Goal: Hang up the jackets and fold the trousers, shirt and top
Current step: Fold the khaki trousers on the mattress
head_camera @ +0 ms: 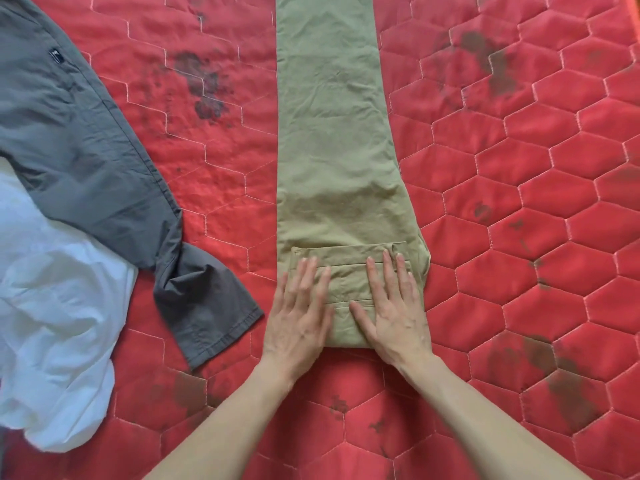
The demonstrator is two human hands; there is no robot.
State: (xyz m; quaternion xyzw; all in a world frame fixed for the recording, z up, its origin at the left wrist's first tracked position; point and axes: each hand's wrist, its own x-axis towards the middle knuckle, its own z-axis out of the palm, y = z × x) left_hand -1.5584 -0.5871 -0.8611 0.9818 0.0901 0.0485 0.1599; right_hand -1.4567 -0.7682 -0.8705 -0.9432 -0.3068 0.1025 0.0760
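Khaki trousers [332,140] lie lengthwise down the middle of the red quilted bed, legs laid one on the other. Their waistband end is turned over towards the legs into a short fold nearest me. My left hand [299,317] lies flat on the left part of that fold, fingers straight. Flat on the right part rests my right hand [391,306], fingers spread over the waistband loops. A grey shirt [86,161] sprawls at the left, one sleeve reaching towards the trousers. White cloth [55,334], perhaps the top, is bunched at the lower left.
The red hexagon-quilted cover [519,202] has dark stains in several places. Bare quilt shows right of the trousers and between the trousers and the grey shirt.
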